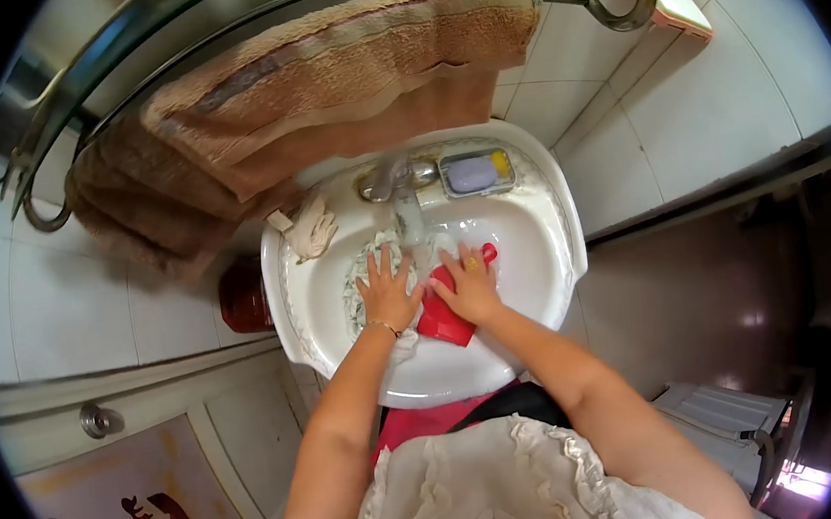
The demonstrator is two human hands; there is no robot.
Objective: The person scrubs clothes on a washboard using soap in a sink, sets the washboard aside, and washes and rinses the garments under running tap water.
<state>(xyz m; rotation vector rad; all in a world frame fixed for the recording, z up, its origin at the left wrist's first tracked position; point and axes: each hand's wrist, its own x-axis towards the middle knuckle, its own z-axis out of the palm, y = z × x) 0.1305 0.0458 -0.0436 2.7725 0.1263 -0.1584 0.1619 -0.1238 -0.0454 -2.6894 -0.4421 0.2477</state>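
Observation:
Both hands are inside the white washbasin (542, 238). My left hand (389, 296) lies with its fingers spread on a wet, light cloth with a dark pattern (352, 290). My right hand (470, 292) is also spread, its thumb side over a flat red piece (444, 324) whose material I cannot make out. A small red loop (489, 252) shows by its fingertips. Whitish cloth or suds lie between the hands, below the metal faucet (391, 178).
On the basin's back rim stands a soap dish (480, 191) with purple soap (472, 174) and a yellow piece. A crumpled beige cloth (311, 231) lies on the left rim. Brown towels (340, 68) hang from a rail above. A door (244, 443) stands at the left.

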